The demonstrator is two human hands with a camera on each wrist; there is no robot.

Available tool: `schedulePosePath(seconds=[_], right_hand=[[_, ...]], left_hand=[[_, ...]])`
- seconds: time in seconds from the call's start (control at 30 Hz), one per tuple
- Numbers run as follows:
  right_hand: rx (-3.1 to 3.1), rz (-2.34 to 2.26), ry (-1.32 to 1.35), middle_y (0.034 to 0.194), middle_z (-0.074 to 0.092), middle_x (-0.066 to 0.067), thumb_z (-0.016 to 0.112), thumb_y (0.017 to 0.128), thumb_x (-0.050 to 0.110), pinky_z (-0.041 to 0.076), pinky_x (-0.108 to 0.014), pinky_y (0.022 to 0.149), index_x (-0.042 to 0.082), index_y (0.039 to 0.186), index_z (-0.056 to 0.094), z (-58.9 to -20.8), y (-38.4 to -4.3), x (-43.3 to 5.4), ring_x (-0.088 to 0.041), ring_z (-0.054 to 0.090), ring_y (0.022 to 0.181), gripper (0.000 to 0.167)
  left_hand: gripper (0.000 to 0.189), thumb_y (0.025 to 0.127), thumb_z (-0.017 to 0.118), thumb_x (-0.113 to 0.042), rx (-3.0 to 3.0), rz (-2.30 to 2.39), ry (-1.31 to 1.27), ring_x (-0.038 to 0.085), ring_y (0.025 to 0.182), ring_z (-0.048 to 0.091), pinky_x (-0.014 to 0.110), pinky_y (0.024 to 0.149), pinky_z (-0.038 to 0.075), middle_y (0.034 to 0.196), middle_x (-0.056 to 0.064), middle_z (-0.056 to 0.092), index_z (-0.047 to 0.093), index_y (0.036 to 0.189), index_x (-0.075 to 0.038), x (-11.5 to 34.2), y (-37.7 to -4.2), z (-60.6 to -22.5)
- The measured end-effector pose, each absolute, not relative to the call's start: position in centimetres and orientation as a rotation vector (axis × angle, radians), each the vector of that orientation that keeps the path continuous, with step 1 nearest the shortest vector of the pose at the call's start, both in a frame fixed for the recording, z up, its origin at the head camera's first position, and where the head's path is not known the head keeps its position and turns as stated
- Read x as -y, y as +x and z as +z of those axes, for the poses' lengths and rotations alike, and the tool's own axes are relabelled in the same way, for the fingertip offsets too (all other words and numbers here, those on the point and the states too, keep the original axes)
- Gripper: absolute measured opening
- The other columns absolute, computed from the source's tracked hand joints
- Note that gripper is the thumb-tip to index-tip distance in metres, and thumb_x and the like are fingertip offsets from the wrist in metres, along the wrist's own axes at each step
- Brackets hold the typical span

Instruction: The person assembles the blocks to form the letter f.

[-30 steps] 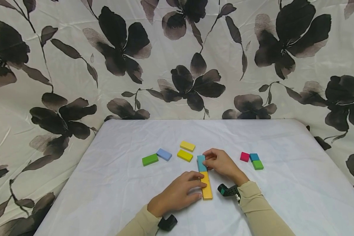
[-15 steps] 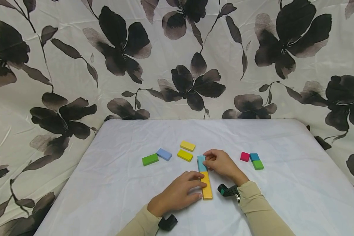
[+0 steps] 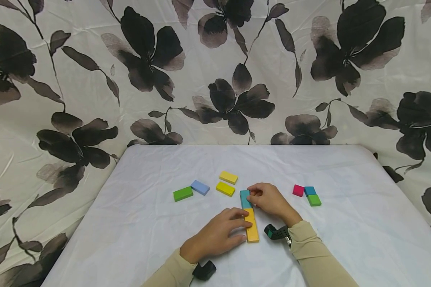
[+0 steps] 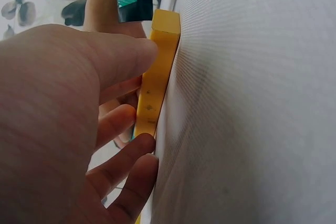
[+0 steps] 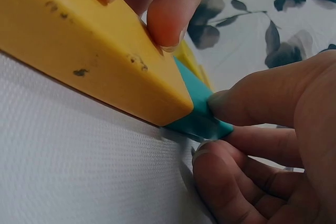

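Cloth [image 3: 129, 239], white and a bit wrinkly, covers the desk [image 3: 362, 223]. In the middle, the teal block [image 3: 244, 199] touches the far end of the orange piece [image 3: 252, 236]. Of the two hands, the left hand [image 3: 219, 233] rests loose fingers on the orange piece, and the right hand [image 3: 271, 199] pinches the teal block. More bright blocks [image 3: 183, 194] lie on both sides. Dark flowers cover the sheet [image 3: 186, 79] behind.

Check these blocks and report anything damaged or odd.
The orange block has small dark marks on its sides, in both wrist views; the rest of its visible surface is plain, so they stand out. I can't tell whether they are chips or dirt. Nothing looks spilled.
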State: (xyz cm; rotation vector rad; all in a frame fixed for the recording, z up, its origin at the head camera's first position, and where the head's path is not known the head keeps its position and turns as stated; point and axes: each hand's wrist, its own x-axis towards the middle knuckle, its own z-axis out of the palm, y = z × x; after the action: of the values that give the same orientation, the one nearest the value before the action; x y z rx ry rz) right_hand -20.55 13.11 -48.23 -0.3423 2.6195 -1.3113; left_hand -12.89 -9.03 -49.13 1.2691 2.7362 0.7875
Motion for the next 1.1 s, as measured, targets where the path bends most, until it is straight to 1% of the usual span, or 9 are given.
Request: schedulePosePath(seconds=[0.17, 0.4, 0.67, 0.87, 1.1], right_hand=[[-2.632, -1.300, -0.347, 0.093, 0.063, -0.001, 0.071, 0.092, 0.016, 0.052, -0.029, 0.068, 0.003, 0.122, 0.069, -48.20, -20.43, -13.01, -0.015, 0.059, 0.075, 0.032], [-2.660, -1.276, -0.374, 0.093, 0.064, 0.000, 0.070, 0.092, 0.016, 0.051, -0.028, 0.071, 0.003, 0.120, 0.070, -48.35, -20.53, -13.07, -0.015, 0.058, 0.082, 0.031], [-2.653, -1.298, -0.355, 0.092, 0.064, 0.000, 0.071, 0.092, 0.015, 0.053, -0.029, 0.069, 0.004, 0.119, 0.070, -48.28, -20.42, -13.00, -0.016, 0.059, 0.079, 0.029], [-2.653, -1.303, -0.375, 0.092, 0.064, 0.000, 0.070, 0.092, 0.014, 0.053, -0.028, 0.069, 0.003, 0.118, 0.070, -48.31, -20.47, -13.10, -0.015, 0.060, 0.079, 0.028], [-2.640, -1.295, -0.371, 0.092, 0.064, 0.000, 0.070, 0.093, 0.014, 0.053, -0.028, 0.069, 0.004, 0.120, 0.070, -48.38, -20.54, -13.22, -0.015, 0.060, 0.078, 0.029]], left_hand=[[0.033, 0.098, 0.066, -0.031, -2.739, 0.786, 1.275, 0.014, 0.131, 0.045, 0.035, 0.106, 0.041, 0.144, -0.004, 0.049, 0.068, 0.130, -0.024, 9.03, -12.88, -49.20], [0.034, 0.097, 0.067, -0.031, -2.749, 0.768, 1.271, 0.014, 0.130, 0.046, 0.034, 0.106, 0.042, 0.144, -0.004, 0.049, 0.068, 0.130, -0.024, 9.05, -12.91, -49.23], [0.034, 0.097, 0.067, -0.030, -2.741, 0.778, 1.250, 0.015, 0.132, 0.045, 0.036, 0.107, 0.041, 0.146, -0.002, 0.048, 0.068, 0.131, -0.025, 9.05, -12.84, -49.06], [0.035, 0.097, 0.067, -0.031, -2.734, 0.780, 1.223, 0.014, 0.131, 0.045, 0.036, 0.108, 0.040, 0.150, -0.002, 0.044, 0.068, 0.132, -0.025, 9.03, -12.77, -48.99], [0.035, 0.097, 0.068, -0.030, -2.751, 0.784, 1.241, 0.014, 0.129, 0.048, 0.037, 0.107, 0.042, 0.152, 0.002, 0.042, 0.068, 0.131, -0.025, 9.09, -12.64, -49.04]])
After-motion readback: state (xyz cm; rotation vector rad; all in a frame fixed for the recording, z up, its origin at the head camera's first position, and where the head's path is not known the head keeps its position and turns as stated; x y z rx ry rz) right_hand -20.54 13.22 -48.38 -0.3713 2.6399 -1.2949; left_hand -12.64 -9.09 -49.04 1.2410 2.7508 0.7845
